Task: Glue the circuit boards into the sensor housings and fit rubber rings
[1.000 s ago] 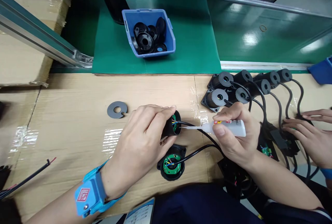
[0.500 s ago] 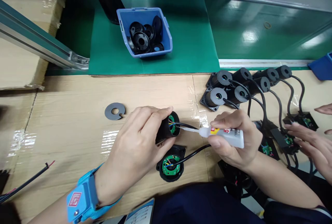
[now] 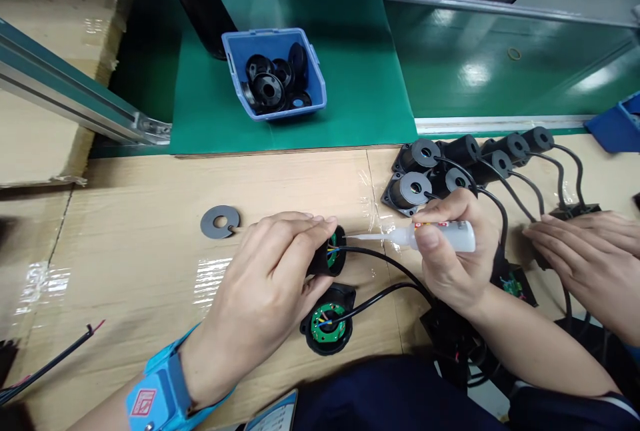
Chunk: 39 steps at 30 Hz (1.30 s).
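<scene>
My left hand (image 3: 270,278) is closed around a black cylindrical housing (image 3: 320,259), tilted so that its end with a green circuit board and coloured wires faces right. In my right hand (image 3: 457,258) is a small white glue bottle (image 3: 445,236), and its long thin nozzle (image 3: 370,237) points left at the housing's rim. Whether the tip touches the rim I cannot tell. Just below the held housing, a second black housing (image 3: 327,318) stands on the table with its round green board facing up. A black cable runs right from each housing. A grey slotted ring (image 3: 220,222) lies left of my hands.
Several finished-looking black cylinders (image 3: 411,191) with cables stand at the right. Another person's hands (image 3: 595,258) are over small black boxes there. Behind, a blue bin (image 3: 275,111) holds black round parts on a green mat (image 3: 360,84). A stripped cable (image 3: 50,361) lies at left.
The glue bottle's nozzle has shifted from the wires in the housing's middle to its upper rim, and the bottle lies more level. The other person's hands have come together over the boxes.
</scene>
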### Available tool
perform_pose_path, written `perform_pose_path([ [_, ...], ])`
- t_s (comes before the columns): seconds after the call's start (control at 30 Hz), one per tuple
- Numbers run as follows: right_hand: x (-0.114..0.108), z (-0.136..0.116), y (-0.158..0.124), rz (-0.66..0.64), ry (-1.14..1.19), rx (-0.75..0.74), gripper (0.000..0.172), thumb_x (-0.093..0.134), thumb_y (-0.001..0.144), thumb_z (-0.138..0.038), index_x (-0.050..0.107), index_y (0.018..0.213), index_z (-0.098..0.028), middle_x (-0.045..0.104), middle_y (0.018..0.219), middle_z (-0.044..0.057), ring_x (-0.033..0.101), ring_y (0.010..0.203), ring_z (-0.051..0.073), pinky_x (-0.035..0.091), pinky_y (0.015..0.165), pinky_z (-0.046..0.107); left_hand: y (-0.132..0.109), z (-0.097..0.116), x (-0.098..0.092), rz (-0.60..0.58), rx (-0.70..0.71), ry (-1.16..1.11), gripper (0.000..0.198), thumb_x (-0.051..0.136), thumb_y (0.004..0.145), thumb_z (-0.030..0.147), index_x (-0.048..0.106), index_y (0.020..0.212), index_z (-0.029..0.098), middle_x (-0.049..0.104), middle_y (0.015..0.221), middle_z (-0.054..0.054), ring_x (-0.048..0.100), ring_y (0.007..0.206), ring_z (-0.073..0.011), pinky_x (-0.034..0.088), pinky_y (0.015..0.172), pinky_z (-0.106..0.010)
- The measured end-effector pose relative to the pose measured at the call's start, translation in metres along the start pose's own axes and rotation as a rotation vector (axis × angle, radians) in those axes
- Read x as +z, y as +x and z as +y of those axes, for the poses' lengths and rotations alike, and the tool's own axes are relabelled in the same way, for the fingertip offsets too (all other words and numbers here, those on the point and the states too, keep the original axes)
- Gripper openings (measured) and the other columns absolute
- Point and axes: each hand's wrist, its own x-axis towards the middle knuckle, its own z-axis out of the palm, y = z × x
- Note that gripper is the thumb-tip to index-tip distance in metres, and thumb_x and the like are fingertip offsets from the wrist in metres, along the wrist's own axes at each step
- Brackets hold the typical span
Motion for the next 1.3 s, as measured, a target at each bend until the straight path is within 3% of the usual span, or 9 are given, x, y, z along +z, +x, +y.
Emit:
perform_pose_path([
  [0.4,-0.003,-0.007,0.000,-0.065,-0.132,-0.096,0.016,0.073,0.090,-0.036,0.061,0.090,-0.025,0.063,0.075,-0.002,0.062,0.067,0.015,0.051,0.055,0.029,0.000,0.001,-0.002,0.004,0.018,0.006,0.039,0.069,0.089,0.012,0.058,0.125,0.008,0.067,0.114,-0.014,0.064,0.111,-0.0263,0.054,0.098,-0.040],
  [0.73,-0.005,-0.005,0.000,-0.087,-0.089,0.048,0.016,0.072,0.091,-0.036,0.061,0.086,-0.026,0.061,0.070,-0.003,0.051,0.056,0.013,0.040,0.049,0.029,0.000,-0.001,0.002,0.038,0.039,0.025,0.041,0.070,0.089,0.012,0.058,0.128,0.008,0.066,0.116,-0.015,0.063,0.115,-0.0282,0.054,0.101,-0.044],
  [1.13,0.000,0.001,0.007,-0.120,0.059,0.277,0.032,0.068,0.094,-0.045,0.054,0.075,-0.023,0.051,0.063,-0.005,0.042,0.053,0.009,0.030,0.048,0.027,-0.002,-0.005,0.004,0.052,0.074,0.020,0.040,0.069,0.091,0.016,0.058,0.129,0.008,0.066,0.117,-0.015,0.063,0.116,-0.0299,0.054,0.099,-0.045],
  [1.3,0.002,0.006,0.008,-0.049,0.186,0.321,0.032,0.071,0.091,-0.045,0.053,0.075,-0.023,0.056,0.063,-0.005,0.041,0.051,0.009,0.031,0.045,0.025,0.001,-0.004,0.005,0.041,0.058,0.009,0.038,0.068,0.091,0.014,0.058,0.127,0.009,0.066,0.115,-0.015,0.064,0.115,-0.0289,0.055,0.098,-0.043],
])
